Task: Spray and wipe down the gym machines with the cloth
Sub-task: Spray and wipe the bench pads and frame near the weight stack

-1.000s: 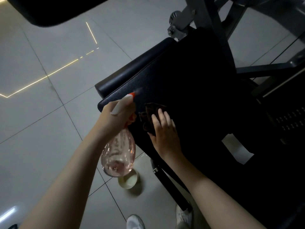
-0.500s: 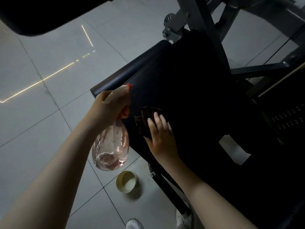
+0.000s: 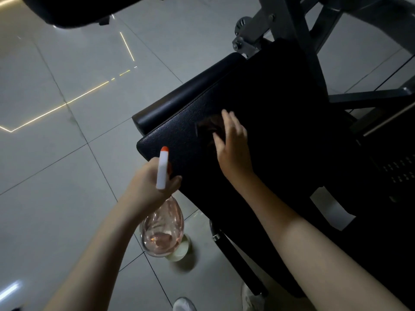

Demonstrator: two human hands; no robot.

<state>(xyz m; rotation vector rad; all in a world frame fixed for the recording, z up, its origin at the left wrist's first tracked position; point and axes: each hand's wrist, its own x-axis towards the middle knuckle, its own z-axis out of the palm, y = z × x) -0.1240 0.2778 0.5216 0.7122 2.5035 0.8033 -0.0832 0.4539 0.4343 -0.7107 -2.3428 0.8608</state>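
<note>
The cloth (image 3: 210, 126), dark brown and crumpled, lies on the black textured seat pad (image 3: 269, 113) of the gym machine, toward the pad's near left corner. The right hand (image 3: 234, 151) rests on it with fingers spread and nearly straight, the fingertips covering the cloth's right part; the hand is motion-blurred, so finer finger contact cannot be told. The left hand (image 3: 149, 184) grips the spray bottle (image 3: 162, 223) round its neck, fingers curled, with the white spray head and orange nozzle tip pointing up toward the pad's front edge. The bottle's body is clear, pink-tinted and rounded, hanging below the hand over the floor; a small amount of liquid sits at its bottom, the rest being air. Directly behind the bottle's base, a small round cream-coloured container (image 3: 180, 252) stands on the grey tiled floor (image 3: 56, 176), partly hidden; its contents cannot be told. A black roller pad (image 3: 186, 95) runs just beside the seat pad's left edge. Grey metal frame members (image 3: 289, 21) rise at the upper right.
</note>
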